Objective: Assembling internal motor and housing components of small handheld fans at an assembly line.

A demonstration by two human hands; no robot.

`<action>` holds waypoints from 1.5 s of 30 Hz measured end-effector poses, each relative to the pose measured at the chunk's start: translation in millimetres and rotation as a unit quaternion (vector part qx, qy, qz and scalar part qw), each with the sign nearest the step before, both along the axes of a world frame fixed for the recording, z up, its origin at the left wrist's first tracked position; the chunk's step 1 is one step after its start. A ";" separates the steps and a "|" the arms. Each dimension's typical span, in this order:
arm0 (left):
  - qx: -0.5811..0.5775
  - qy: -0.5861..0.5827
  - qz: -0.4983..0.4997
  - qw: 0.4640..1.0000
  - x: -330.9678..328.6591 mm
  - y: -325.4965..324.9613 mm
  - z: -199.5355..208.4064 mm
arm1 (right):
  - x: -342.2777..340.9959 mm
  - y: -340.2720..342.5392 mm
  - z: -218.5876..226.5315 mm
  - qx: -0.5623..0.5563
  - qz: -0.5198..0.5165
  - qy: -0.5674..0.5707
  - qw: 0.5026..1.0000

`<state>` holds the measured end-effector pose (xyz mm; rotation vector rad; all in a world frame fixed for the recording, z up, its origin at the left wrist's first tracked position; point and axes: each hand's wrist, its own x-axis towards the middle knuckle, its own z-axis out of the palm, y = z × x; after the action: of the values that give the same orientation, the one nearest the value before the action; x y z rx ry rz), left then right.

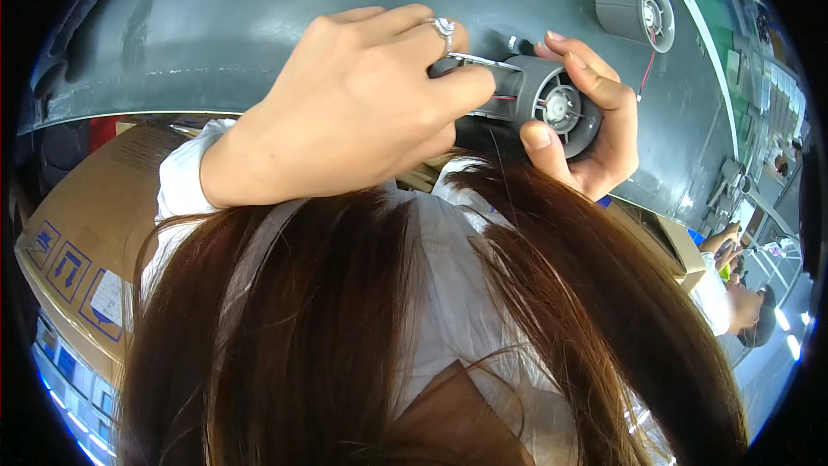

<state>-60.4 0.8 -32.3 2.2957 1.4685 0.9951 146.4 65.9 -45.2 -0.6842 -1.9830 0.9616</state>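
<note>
My right hand (599, 108) is curled round a short grey round fan unit (559, 108), thumb on its near rim and fingers over its far side. The open end shows a light hub and blades and faces right. A red wire (504, 97) runs from it toward my left hand (379, 99). That hand, with a ring on one finger, is closed on a grey casing (492, 78) with a pale edge, right beside the fan unit. Its fingertips are partly hidden, and I cannot tell whether casing and fan unit are joined.
A second grey fan unit (634, 13) lies at the far right of the dark green table (216, 26), its red wire trailing toward me. A small metal piece (515, 43) lies behind my hands. Cardboard boxes (95, 207) stand at left and right below the table edge. Another person (733, 302) is at far right.
</note>
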 end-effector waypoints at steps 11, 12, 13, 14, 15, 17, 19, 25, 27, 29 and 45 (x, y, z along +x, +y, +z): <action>-0.026 0.047 -0.090 0.995 -15.8 7.6 0.7 | -5.4 2.8 -8.5 0.088 -0.041 -0.008 0.995; -0.037 0.046 -0.091 0.994 -16.6 9.2 2.0 | -5.9 3.0 -6.2 0.092 -0.050 -0.003 0.994; -0.047 0.046 -0.090 0.994 -16.7 9.5 3.3 | -6.1 2.5 -4.2 0.099 -0.054 -0.022 0.993; -0.041 0.055 -0.096 0.993 -16.8 10.2 3.6 | -6.5 2.1 -2.4 0.105 -0.058 -0.042 0.992; -0.054 0.040 -0.096 0.993 -16.9 11.1 3.1 | -7.7 1.7 -1.3 0.104 -0.070 -0.042 0.991; -0.072 0.028 -0.097 0.992 -17.1 12.6 7.2 | -6.3 -1.2 4.8 0.109 -0.085 -0.042 0.989; -0.084 0.019 -0.099 0.991 -17.5 16.5 6.7 | -6.0 1.4 1.5 0.094 -0.092 -0.046 0.990; -0.092 0.027 -0.092 0.991 -19.9 24.2 17.5 | 2.7 -6.5 4.3 0.095 -0.101 -0.083 0.987; -0.107 0.038 -0.083 0.990 -26.4 34.1 28.5 | 4.9 -10.0 3.2 0.071 -0.125 -0.070 0.987; -0.067 0.055 -0.011 0.996 -43.1 50.6 32.0 | 4.4 -12.1 -2.7 -0.011 -0.148 -0.026 0.989; 0.068 0.038 0.533 0.843 -236.8 295.3 -13.1 | 5.3 -11.9 4.2 0.078 -0.126 -0.046 0.988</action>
<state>-297.2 296.1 -45.4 1.4488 2.8724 1.2391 151.7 53.9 -41.0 -0.8796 -1.9693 0.6265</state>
